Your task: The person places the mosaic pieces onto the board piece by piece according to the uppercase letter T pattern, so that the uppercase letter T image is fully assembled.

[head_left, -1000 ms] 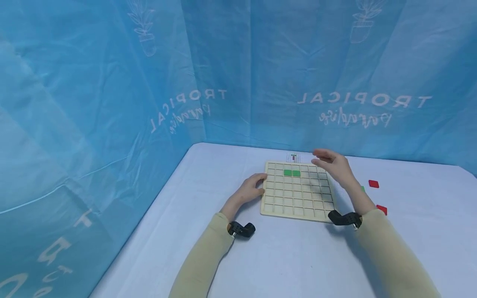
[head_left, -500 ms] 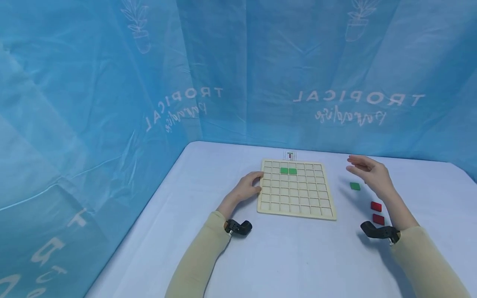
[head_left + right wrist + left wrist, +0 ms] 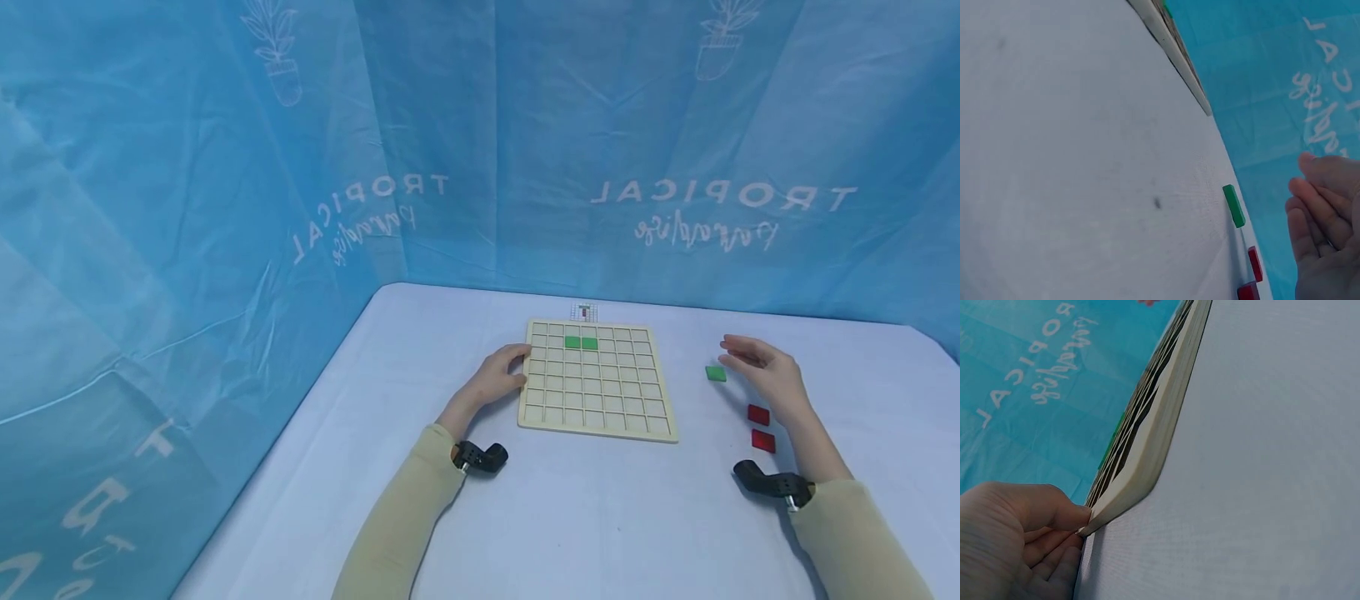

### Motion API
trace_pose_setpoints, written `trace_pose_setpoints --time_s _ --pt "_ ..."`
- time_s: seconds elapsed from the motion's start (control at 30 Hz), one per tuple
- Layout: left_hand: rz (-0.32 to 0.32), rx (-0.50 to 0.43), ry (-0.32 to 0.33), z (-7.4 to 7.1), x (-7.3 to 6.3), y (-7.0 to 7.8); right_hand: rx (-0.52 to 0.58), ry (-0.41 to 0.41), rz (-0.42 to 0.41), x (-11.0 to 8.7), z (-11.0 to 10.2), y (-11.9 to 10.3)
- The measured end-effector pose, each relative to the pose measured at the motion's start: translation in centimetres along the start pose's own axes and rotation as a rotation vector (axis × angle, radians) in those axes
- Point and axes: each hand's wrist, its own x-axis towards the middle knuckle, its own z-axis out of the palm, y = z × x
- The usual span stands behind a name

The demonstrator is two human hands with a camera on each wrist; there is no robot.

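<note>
My left hand grips the left edge of a pale wooden grid board, thumb at its rim in the left wrist view. Two green square tiles lie side by side in its upper rows. Off the board's right side, my right hand hovers over the table with loosely bent fingers and nothing between them. Just left of its fingertips lies a loose green tile, also visible as a green tile in the right wrist view. Two red tiles lie nearer me, beside the wrist.
A small printed card with a coloured grid pattern lies behind the board. White cloth covers the table. Blue printed curtains stand at its back and left. Each wrist carries a black camera mount.
My right hand has moved right from above the board to beside the loose green tile, then lowered slightly. A red tile seen farther back earlier is hidden now. My left hand stays at the board.
</note>
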Motion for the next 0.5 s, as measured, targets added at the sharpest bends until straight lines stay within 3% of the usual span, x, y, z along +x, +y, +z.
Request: trace_pose_setpoints --time_s 0.23,0.5 --pt "-0.008 0.002 0.006 -0.2 0.1 0.2 -0.049 -0.005 0.002 0.0 0.4 1.6" --pt "-0.010 0.002 -0.002 0.0 0.0 0.0 -0.130 -0.015 -0.057 -0.5 0.7 2.9"
